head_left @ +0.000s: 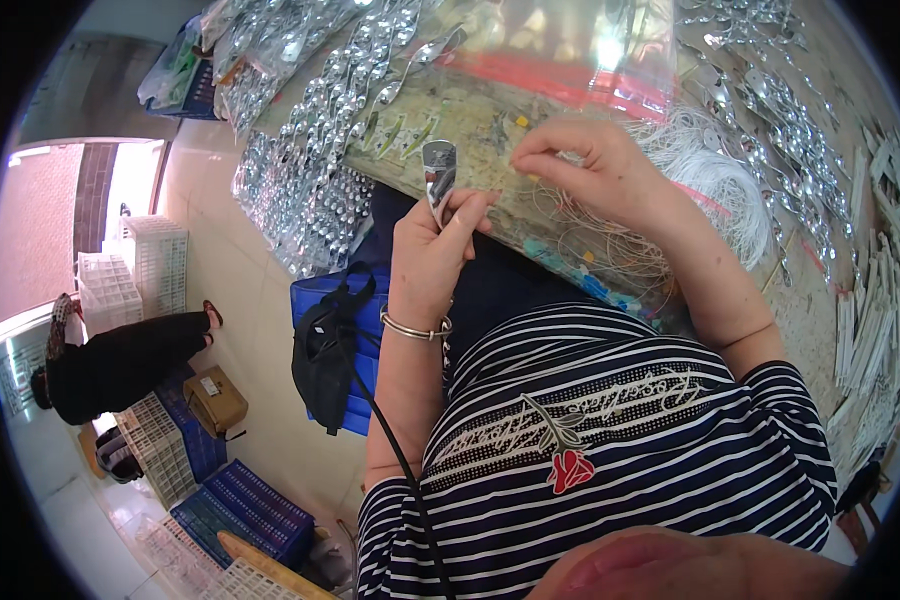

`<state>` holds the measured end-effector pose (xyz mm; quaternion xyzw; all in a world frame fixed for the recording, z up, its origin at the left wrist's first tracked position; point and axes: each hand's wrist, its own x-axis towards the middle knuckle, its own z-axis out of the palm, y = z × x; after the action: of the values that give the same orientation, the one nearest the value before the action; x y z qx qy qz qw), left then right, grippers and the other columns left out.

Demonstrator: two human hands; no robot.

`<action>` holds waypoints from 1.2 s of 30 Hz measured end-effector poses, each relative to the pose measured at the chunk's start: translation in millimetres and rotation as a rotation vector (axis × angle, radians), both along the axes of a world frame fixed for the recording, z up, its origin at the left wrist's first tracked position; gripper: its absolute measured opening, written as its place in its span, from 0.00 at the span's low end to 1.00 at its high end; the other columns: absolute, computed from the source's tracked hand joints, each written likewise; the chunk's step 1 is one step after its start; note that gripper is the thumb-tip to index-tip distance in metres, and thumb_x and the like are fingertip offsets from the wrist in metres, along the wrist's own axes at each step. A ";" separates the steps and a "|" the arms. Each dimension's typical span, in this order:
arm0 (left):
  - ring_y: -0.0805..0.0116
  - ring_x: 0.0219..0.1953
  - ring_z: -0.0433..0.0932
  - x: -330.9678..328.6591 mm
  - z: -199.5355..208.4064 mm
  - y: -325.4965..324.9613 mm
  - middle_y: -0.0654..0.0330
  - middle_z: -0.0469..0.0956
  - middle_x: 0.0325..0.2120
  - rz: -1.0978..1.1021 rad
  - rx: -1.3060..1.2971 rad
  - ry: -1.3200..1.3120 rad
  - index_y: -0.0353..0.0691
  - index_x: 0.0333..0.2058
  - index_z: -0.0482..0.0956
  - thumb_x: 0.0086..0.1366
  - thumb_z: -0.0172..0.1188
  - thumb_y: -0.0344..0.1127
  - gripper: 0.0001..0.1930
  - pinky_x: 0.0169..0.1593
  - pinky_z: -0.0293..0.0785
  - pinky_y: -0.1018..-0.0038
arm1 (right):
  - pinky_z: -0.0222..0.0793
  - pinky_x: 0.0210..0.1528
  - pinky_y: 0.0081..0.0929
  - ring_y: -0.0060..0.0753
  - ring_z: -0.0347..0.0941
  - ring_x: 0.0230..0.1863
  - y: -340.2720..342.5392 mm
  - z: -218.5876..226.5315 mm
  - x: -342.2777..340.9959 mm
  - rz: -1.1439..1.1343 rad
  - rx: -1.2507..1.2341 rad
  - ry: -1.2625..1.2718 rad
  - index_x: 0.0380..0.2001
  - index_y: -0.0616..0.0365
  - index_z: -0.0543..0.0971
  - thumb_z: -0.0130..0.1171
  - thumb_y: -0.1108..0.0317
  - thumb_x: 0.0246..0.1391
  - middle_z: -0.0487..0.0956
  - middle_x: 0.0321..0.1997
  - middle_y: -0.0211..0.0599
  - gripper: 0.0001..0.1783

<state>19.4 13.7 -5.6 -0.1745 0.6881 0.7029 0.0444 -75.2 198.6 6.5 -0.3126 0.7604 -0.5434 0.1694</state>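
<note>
My left hand (pixel 430 245) is closed round a shiny silver strip (pixel 439 160), whose flat, rounded end stands up above the fingers. The rest of the strip is hidden by the hand. A little to the right, my right hand (pixel 595 170) hangs over the table with thumb and forefinger pinched together. What they hold, if anything, is too small to make out. Under and beside that hand lies a loose bundle of thin white string (pixel 710 170). Just beyond my left hand are several small green-and-silver pieces (pixel 400 135) on the worn table (pixel 490 115).
Twisted silver strips (pixel 340 100) are heaped at the left, with more (pixel 780 130) at the right. Clear plastic bags (pixel 580 50) with a red edge lie at the back. White slats (pixel 875 310) are stacked far right. Crates (pixel 240 505) and a person (pixel 120 370) are at left.
</note>
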 end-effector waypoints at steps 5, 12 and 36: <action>0.87 0.16 0.62 0.0 -6.1 2.6 0.67 0.75 0.22 -0.003 -0.017 -0.059 0.35 0.38 0.77 0.62 0.57 0.35 0.10 0.18 0.54 0.89 | 0.68 0.41 0.17 0.18 0.72 0.36 8.0 -3.8 -7.8 -0.076 -0.167 -0.111 0.34 0.62 0.74 0.52 0.70 0.57 0.74 0.35 0.29 0.06; 0.85 0.20 0.63 0.0 -3.7 4.7 0.63 0.75 0.28 -0.048 0.251 0.058 0.35 0.51 0.67 0.66 0.49 0.38 0.18 0.20 0.55 0.89 | 0.68 0.38 0.16 0.15 0.70 0.34 4.5 7.0 0.8 -0.088 -0.227 -0.310 0.37 0.60 0.72 0.50 0.69 0.59 0.73 0.34 0.26 0.07; 0.87 0.20 0.63 1.9 -1.2 19.0 0.64 0.77 0.33 -0.048 0.065 0.138 0.37 0.46 0.71 0.65 0.51 0.34 0.13 0.19 0.55 0.89 | 0.63 0.30 0.12 0.12 0.65 0.29 2.8 8.6 3.9 -0.155 -0.064 -0.152 0.34 0.59 0.73 0.53 0.67 0.57 0.69 0.29 0.22 0.06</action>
<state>21.2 32.7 -6.8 -0.1077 0.6704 0.7339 0.0192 -71.3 201.5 15.1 -0.2158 0.7496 -0.6011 0.1739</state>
